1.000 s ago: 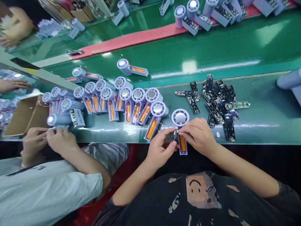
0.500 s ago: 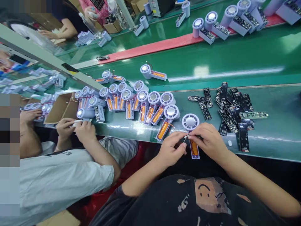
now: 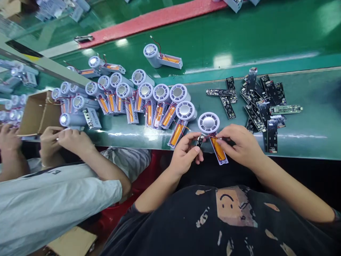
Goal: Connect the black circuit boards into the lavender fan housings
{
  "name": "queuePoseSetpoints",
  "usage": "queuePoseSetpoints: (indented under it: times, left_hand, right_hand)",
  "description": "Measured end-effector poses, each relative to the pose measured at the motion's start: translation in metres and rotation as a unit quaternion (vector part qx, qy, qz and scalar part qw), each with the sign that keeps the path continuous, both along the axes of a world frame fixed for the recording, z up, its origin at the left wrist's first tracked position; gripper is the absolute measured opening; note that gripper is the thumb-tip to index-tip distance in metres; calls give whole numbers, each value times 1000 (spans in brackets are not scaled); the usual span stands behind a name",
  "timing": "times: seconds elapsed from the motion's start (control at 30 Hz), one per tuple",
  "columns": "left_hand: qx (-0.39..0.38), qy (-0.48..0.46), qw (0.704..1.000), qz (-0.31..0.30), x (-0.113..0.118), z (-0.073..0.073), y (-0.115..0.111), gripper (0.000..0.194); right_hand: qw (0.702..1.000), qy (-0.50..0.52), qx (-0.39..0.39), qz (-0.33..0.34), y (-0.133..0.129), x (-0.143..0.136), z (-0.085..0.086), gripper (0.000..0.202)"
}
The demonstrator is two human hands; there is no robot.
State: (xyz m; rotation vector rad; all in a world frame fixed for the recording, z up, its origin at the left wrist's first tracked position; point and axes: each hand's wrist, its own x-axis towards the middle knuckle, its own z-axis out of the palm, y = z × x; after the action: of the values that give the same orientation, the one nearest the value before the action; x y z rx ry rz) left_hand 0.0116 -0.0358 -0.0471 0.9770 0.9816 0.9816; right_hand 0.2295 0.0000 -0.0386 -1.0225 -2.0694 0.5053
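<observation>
A small handheld fan [image 3: 209, 122] with a round lilac head lies at the bench edge before me, its open handle pointing toward my body. Inside that handle is an orange battery cell [image 3: 218, 150]. My left hand [image 3: 185, 153] is closed around a narrow black circuit board [image 3: 199, 140], just left of the handle. Thin red and dark wires [image 3: 212, 136] run from beside the board across the handle's top. With thumb and fingers pinched, my right hand [image 3: 239, 142] grips the wires over the handle; its fingertips partly hide them.
Loose circuit boards [image 3: 262, 103] are heaped to the right. Several more fans [image 3: 161, 93] stand in rows at left, one fan [image 3: 151, 51] farther back. A co-worker's hands [image 3: 64, 140] work near a cardboard box [image 3: 36, 113]. A red strip [image 3: 149, 21] crosses the green surface behind.
The view has shifted, so the bench sits higher in the picture. A black circuit board now shows in my left hand, turned toward the camera. My right fingers have moved over the handle.
</observation>
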Motion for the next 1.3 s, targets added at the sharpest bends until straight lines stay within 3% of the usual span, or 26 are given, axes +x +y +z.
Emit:
queuePoseSetpoints:
  times: [0.53, 0.93, 1.13, 1.3]
  left_hand:
    - [-48, -38, 995, 82, -3, 1, 0, 39]
    - [-47, -43, 995, 70, -2, 0, 0, 37]
    - [53, 8, 998, 34, 3, 5, -5, 33]
    - [155, 158, 975, -12, 6, 22, -3, 14]
  right_hand:
    - [995, 23, -24, -91, 3, 17, 9, 8]
    - [994, 38, -30, -97, 4, 14, 13, 8]
    - [998, 62, -16, -5, -2, -4, 18, 14]
    - [999, 30, 22, 17, -7, -23, 13, 16]
